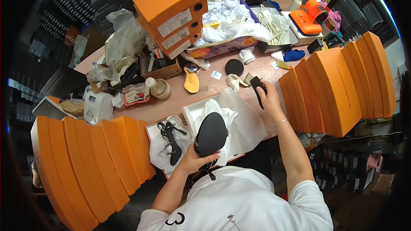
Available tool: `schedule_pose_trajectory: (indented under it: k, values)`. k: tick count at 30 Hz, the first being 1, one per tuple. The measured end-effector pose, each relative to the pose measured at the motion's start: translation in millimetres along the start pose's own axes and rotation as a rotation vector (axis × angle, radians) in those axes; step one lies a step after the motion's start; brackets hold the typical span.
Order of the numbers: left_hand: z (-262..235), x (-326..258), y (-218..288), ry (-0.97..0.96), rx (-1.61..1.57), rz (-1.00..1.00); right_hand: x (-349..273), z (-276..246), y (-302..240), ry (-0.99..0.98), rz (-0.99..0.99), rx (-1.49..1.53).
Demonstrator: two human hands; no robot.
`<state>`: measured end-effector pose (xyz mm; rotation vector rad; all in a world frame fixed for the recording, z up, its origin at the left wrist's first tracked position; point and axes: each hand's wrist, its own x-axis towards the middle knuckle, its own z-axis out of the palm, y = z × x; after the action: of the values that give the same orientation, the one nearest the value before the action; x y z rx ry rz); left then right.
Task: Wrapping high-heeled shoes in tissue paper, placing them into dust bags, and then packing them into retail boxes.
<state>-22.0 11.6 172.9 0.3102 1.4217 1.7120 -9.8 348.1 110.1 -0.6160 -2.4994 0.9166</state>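
My left hand is closed round a black high-heeled shoe. The shoe's broad, dark front part faces up, and its thin heel points down toward my shirt. An oblong black block, its kind unclear, is gripped in my right hand, raised over the table to the right. In front of me lies an open shoebox lined with white paper. A second black strappy high-heeled shoe rests on a white cloth bag in its left part, apart from my left hand.
Rows of orange shoeboxes stand at the left and right. More orange boxes are stacked at the back, beside a basket of crumpled white paper. A round black pad, a yellow cloth and a jar lie beyond the box.
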Motion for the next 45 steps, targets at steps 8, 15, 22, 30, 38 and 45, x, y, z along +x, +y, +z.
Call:
schedule_pose_trajectory:
  k: [8,15,22,30,38,45]
  values:
    - [-42,8,36,-0.012,1.366,0.515,-62,1,-130,-1.032,0.156,1.047]
    - [-45,-31,-17,0.421,-0.347,0.286,-131,4,-172,-0.423,-0.616,0.562]
    - [-48,-47,-48,0.296,-1.004,0.172,-114,16,-158,-0.575,-0.475,0.355]
    - [-62,-63,-25,0.367,-0.904,0.229,-149,125,-52,-0.799,-0.278,-0.130]
    - [-84,-74,-31,0.516,-0.825,0.325,-53,-25,-90,-0.010,-0.041,0.420]
    - [-86,-57,-26,0.439,-0.695,0.424,-67,-1,-123,-0.071,-0.481,-0.017]
